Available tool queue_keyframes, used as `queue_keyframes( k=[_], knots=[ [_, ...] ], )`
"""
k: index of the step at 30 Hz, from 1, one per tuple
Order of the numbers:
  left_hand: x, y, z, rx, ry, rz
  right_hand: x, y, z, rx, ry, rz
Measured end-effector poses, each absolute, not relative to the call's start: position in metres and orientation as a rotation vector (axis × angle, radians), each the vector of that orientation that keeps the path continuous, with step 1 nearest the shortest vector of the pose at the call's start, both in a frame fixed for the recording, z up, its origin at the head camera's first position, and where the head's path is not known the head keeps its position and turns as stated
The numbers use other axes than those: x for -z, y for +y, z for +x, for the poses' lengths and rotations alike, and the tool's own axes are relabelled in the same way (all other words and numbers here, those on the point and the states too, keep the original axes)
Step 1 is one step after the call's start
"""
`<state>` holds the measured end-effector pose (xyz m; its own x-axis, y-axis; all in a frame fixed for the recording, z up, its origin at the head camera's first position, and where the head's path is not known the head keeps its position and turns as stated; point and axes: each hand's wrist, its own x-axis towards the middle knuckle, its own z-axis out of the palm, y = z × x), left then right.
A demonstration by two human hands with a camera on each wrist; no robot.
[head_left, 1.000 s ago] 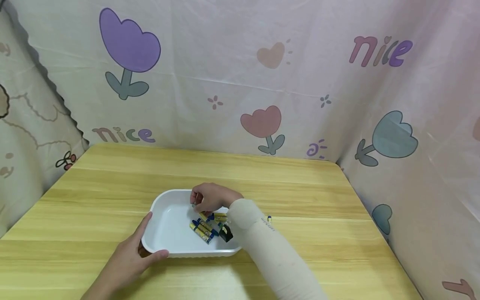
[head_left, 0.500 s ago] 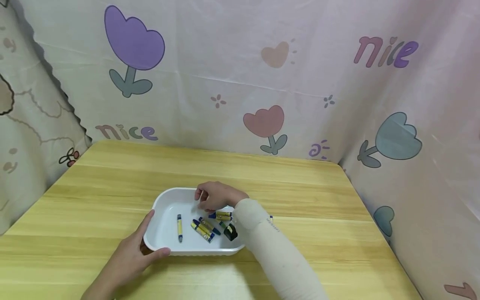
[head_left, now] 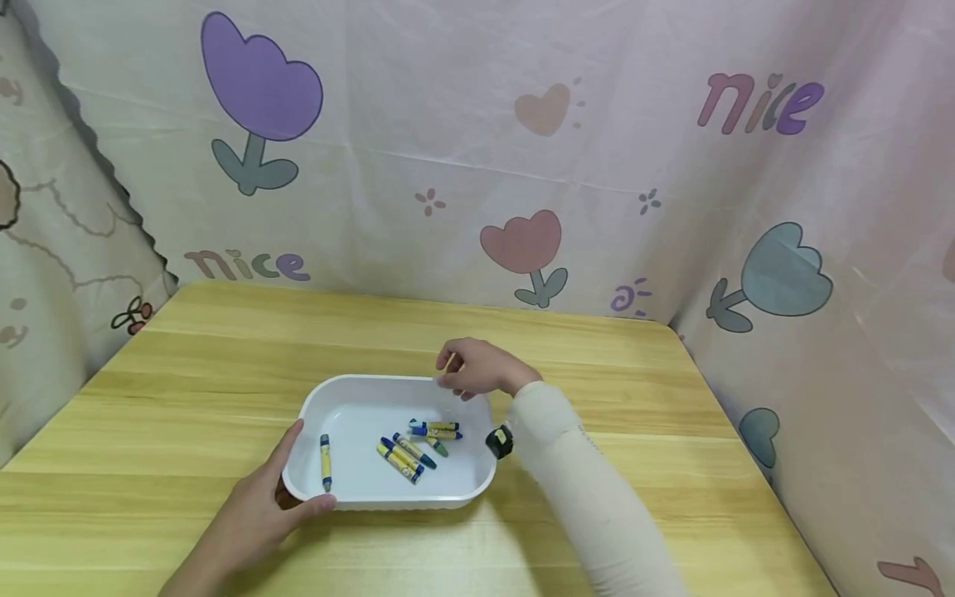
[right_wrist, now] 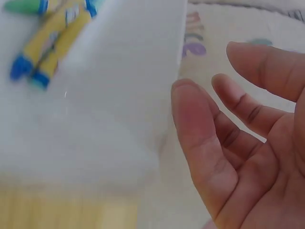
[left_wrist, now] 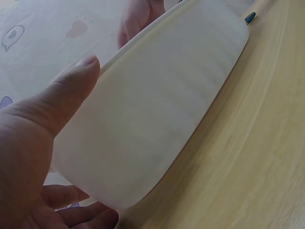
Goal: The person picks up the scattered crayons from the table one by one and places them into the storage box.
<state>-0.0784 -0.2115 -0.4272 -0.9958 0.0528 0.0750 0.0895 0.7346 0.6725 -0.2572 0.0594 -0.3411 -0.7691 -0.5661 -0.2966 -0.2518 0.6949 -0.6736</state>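
A white plastic tray (head_left: 358, 414) rests on the table. My left hand (head_left: 257, 502) grips its left end, thumb at the front rim and fingers round the side. The same thumb (left_wrist: 71, 93) lies near the rim in the left wrist view. Several yellow-wrapped crayons lie inside: a grey-tipped crayon (head_left: 325, 462) at the left, a group with a yellow crayon (head_left: 399, 463) in the middle, and a green-tipped crayon (head_left: 437, 446) beside blue ones to the right. Above the back right rim, my right hand (head_left: 477, 367) holds nothing. Its fingers (right_wrist: 195, 119) are loosely bent and apart.
A wood-grain table (head_left: 597, 365) extends round the tray. Patterned cloth (head_left: 418, 166) hangs behind it and at both sides. On the table past the tray lies a dark-tipped crayon (left_wrist: 250, 18). A small black device (head_left: 500, 442) sits at my right wrist.
My right hand has let go of the grey-tipped crayon and moved right, up over the back rim. That crayon has shifted to the tray's left end. My left hand keeps its grip.
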Motion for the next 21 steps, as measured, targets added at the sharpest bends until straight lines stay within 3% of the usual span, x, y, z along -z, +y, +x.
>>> queue_keyframes(
  k=[9, 21],
  knots=[
    [0.427, -0.210, -0.081, 1.127, -2.871, -0.117, 0.331, 0.119, -0.266, 1.051, 2.429, -0.527],
    [0.428, -0.211, -0.078, 1.139, -2.866, -0.113, 0.359, 0.176, -0.263, 0.937, 2.484, -0.365]
  ],
)
